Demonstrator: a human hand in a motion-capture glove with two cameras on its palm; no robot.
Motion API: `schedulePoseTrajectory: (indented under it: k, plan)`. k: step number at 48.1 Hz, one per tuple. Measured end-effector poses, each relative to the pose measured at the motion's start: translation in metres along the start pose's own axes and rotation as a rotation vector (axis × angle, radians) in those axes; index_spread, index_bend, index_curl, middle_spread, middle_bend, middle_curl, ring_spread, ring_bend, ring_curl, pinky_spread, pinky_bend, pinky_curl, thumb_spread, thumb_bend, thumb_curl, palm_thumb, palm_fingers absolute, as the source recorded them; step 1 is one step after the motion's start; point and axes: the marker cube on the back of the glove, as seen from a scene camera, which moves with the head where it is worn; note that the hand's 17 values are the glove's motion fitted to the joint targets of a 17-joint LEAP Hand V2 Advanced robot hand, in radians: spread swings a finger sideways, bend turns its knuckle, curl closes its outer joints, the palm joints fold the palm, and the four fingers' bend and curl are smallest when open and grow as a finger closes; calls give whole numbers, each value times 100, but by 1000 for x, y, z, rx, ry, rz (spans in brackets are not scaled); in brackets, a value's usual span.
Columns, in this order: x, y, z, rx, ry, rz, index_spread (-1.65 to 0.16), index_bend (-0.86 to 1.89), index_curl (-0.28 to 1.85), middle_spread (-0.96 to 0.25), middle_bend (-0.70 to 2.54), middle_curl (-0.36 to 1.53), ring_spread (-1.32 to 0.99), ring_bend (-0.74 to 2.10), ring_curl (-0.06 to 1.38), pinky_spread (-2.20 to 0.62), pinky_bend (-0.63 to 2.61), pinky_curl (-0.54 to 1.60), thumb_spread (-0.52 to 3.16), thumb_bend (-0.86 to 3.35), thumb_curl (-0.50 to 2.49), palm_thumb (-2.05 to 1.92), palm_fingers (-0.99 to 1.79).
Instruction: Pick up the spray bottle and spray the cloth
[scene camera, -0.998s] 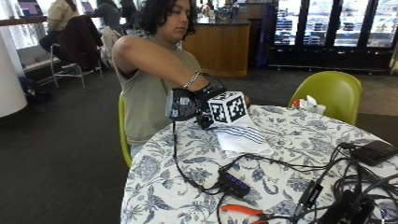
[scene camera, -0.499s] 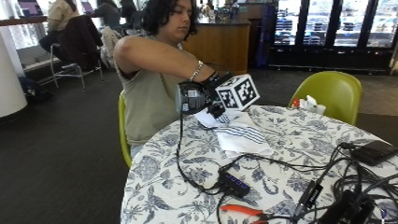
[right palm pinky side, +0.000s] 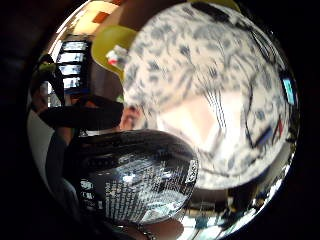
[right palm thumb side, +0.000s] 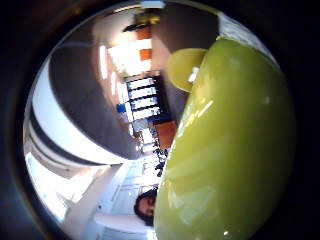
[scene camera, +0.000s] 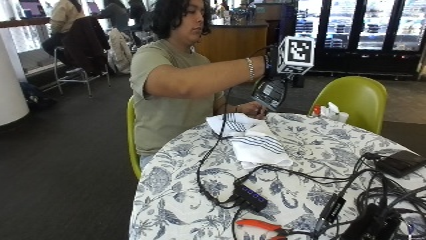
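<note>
In the outside view my gloved right hand (scene camera: 267, 64) grips a dark spray bottle (scene camera: 269, 92) with a printed label and holds it in the air above the table's far edge. The bottle hangs below the hand, tilted. Below it lies a white cloth (scene camera: 256, 142) with dark stripes, crumpled on the flowered tablecloth (scene camera: 173, 185). The bare left hand (scene camera: 251, 109) rests at the cloth's far edge. In the little finger side palm view the labelled bottle (right palm pinky side: 135, 180) sits close to the palm, with the cloth (right palm pinky side: 200, 120) on the table beyond. A glossy yellow-green surface (right palm thumb side: 230, 150) fills much of the thumb side view.
Black cables and a USB hub (scene camera: 249, 196) run across the table in front of the cloth. Orange-handled pliers (scene camera: 263, 226) lie at the near edge, a dark device (scene camera: 399, 162) at the right. A yellow-green chair (scene camera: 353, 100) stands behind the table.
My right hand has lifted the spray bottle from just above the table up and to the right, over the cloth. The cloth has stayed in place.
</note>
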Motion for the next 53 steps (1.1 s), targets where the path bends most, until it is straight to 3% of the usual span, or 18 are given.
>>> schedulePoseTrajectory:
  k: [12,24,30,41,53]
  plan:
    - [28,-59,47,198,-220,-304,-27,19,63,-16,67,62,-17,75,51,-24,51,45,61,-3,82,106,131]
    - [72,-100,70,463,-166,-379,-27,20,65,-16,67,62,-17,75,51,-25,50,45,55,-2,84,105,132]
    - [74,-84,80,354,-272,-446,-27,20,66,-16,68,62,-17,74,51,-25,49,45,53,-2,85,105,132]
    - [91,-109,77,452,-291,-445,-28,22,67,-16,69,62,-17,74,51,-26,48,44,48,-3,85,103,134]
    - [94,-115,76,438,-333,-447,-28,23,68,-16,69,62,-18,74,51,-28,47,44,44,-3,86,102,134]
